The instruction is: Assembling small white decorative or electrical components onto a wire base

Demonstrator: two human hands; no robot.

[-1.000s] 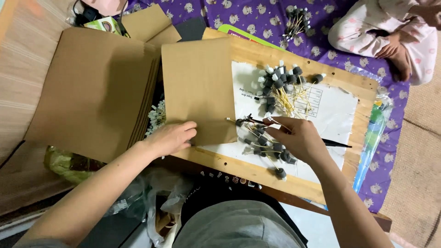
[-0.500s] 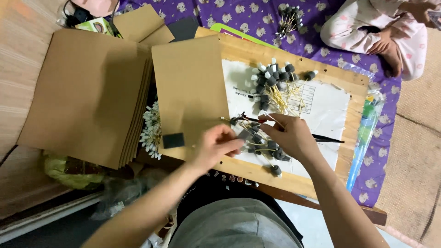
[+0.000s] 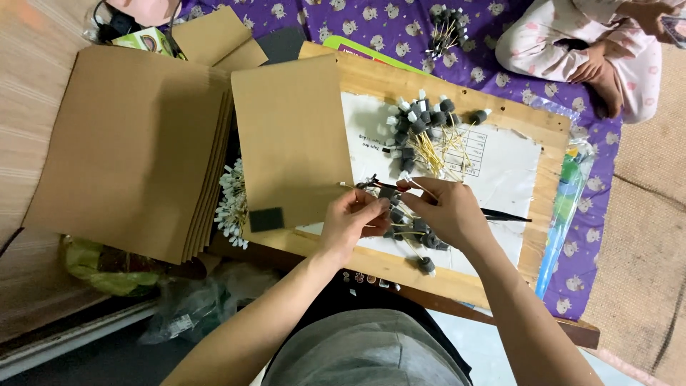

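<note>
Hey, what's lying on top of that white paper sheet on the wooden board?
On the white paper sheet: a pile of grey foam-tipped sticks, more beneath the left hand and right hand, and a thin dark tool. The hands hide what their fingers pinch.

A stack of brown cardboard sheets (image 3: 128,150) fills the left; a purple patterned cloth (image 3: 371,25) spreads along the top, where 1 seated person (image 3: 593,43) shows upper right.
</note>
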